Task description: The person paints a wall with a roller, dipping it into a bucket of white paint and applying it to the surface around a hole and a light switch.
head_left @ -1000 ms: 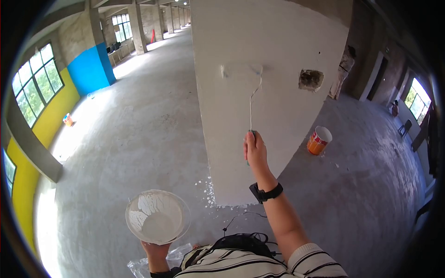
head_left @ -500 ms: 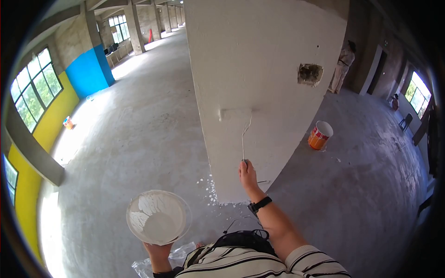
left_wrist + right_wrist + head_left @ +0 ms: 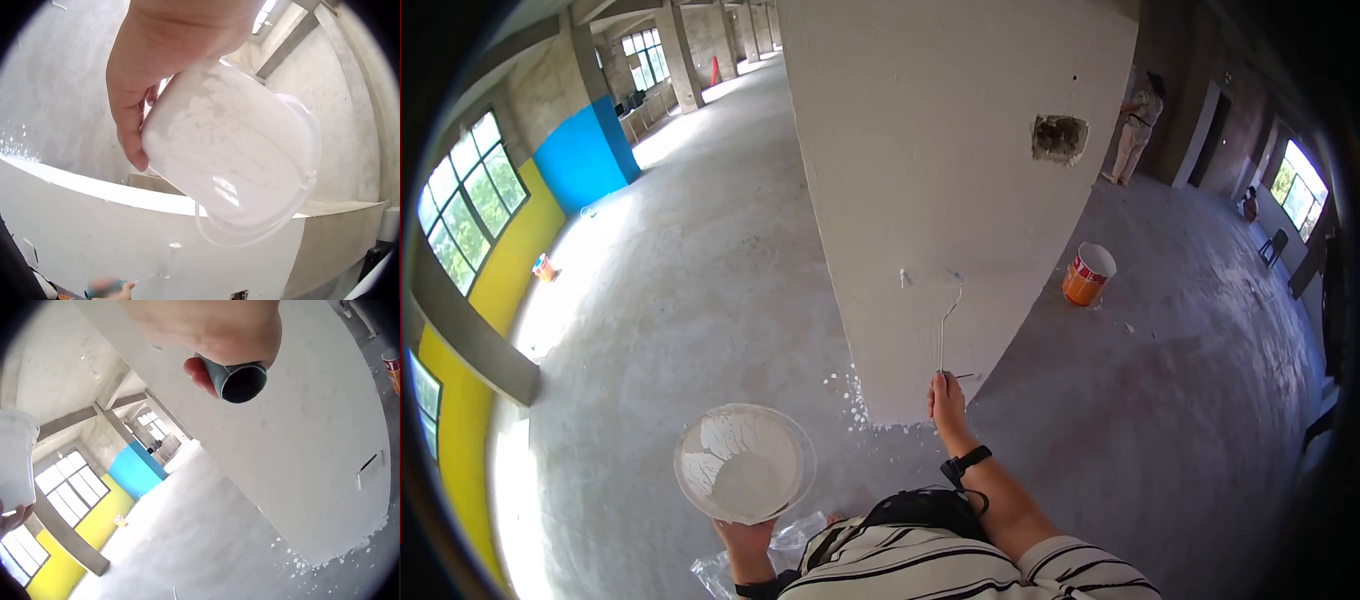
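My left hand (image 3: 747,545) holds a white plastic bucket (image 3: 231,144) from beneath, fingers curled round its bottom edge in the left wrist view. Pale paint (image 3: 755,485) lies inside, and streaks of it coat the bucket's inner side. In my right hand (image 3: 947,402) is the handle of a paint roller, its hollow green end (image 3: 244,382) showing in the right wrist view. The thin wire frame (image 3: 943,335) runs up from my fist. At its top the pale roller sleeve lies against the off-white face of a wide pillar (image 3: 950,150), blending into it.
A square hole (image 3: 1059,138) is cut in the pillar, and a socket plate (image 3: 370,470) sits low on it. White splashes (image 3: 855,400) mark the floor at its foot. To the right stand an orange bucket (image 3: 1086,285) and, farther back, another person (image 3: 1138,125).
The roller has travelled down the pillar from above the middle to its lower part, my right hand dropping with it. My left hand keeps the bucket in nearly the same place.
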A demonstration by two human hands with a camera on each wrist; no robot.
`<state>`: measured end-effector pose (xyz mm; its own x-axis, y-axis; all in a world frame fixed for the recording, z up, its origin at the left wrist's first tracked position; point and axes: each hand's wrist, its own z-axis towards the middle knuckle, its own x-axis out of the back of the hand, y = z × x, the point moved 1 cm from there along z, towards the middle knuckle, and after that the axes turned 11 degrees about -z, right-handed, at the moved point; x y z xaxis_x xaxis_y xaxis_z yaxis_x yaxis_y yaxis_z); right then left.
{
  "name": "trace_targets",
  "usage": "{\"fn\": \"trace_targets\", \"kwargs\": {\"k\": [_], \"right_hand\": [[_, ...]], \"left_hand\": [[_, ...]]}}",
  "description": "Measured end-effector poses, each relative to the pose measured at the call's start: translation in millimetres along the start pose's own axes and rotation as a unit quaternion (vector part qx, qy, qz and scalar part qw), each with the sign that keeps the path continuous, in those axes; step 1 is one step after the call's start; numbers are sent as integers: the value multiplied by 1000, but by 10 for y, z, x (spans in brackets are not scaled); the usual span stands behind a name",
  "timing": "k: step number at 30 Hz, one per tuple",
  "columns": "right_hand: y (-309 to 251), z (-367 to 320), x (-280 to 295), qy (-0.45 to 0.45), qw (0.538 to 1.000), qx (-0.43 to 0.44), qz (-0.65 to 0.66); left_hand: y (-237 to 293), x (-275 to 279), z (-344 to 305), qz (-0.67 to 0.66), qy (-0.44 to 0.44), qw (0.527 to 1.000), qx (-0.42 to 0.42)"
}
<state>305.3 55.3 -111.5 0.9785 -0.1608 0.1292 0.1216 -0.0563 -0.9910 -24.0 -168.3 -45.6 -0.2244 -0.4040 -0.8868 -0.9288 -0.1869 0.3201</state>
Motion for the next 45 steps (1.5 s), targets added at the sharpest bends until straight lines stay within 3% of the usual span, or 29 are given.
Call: {"fn": "trace_targets", "kwargs": {"k": [10,13,14,15,19,23,27,31,33,37,40,43,45], "right_hand": [[227,47,156,-1,998,-70,4],[102,224,206,-6,999,-33,10],[30,306,234,-7,999,-33,12],[-102,385,271,-8,1000,-9,20],[-965,525,407,0,998,57,22],[-1820,662,645,-11,993,111,28],[-2138,810,789,8,985,172,-11],[-1517,867,722,32,987,145,-67],[-1066,839,701,56,986,137,-77],[-204,707,724,57,993,52,-92],[639,753,753,86,979,72,-170],[796,651,811,83,967,49,-235],[668,495,904,58,980,17,-190]], "left_hand": [[-48,-57,-51,-2,3,1000,-2],[-37,-69,-58,-5,18,1000,-15],[-22,-35,-54,21,-13,1000,-11],[-10,-21,-52,47,-44,998,-6],[-17,-79,-64,89,-17,995,-30],[-23,-159,-57,23,13,1000,-4],[19,-125,-37,-6,14,1000,24],[-20,-151,-15,3,-3,1000,27],[-67,-145,-6,87,-6,995,-39],[-52,-192,-27,90,-5,996,-22],[-58,-180,-19,49,-2,999,16],[-104,-189,-17,15,-4,999,37],[-122,-166,-10,23,-22,999,38]]}}
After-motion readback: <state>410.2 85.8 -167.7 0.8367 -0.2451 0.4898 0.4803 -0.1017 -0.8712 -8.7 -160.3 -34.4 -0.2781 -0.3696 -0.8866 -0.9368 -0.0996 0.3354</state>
